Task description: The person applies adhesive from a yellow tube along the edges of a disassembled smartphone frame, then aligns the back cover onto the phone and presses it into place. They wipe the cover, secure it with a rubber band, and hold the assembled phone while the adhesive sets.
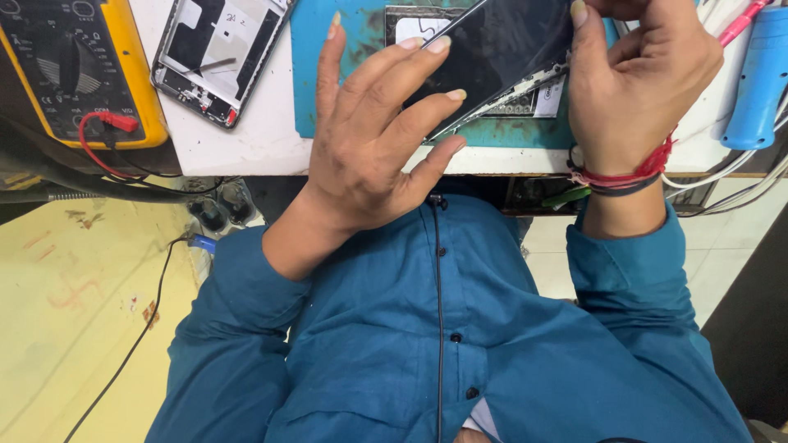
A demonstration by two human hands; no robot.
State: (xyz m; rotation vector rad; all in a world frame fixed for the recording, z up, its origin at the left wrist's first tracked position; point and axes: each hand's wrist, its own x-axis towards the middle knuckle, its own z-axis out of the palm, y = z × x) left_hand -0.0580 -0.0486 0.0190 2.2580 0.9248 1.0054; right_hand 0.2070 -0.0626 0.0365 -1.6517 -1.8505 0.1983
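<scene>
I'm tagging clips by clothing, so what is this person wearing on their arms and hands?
Both arms are in long teal-blue shirt sleeves, pushed back a little from the wrists. The left hand is bare, with no ring or band showing. The right hand is also ungloved, and its wrist carries wound red threads with a dark band beside them. Fingernails are fairly long.

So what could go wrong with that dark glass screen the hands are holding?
1. The dark screen panel is tilted up off the phone body; both hands grip only its edges, so it might bend and crack.
2. It sits near the bench edge, so a slip could drop it.
3. The opened phone and the multimeter lie close by and could be knocked.
</scene>
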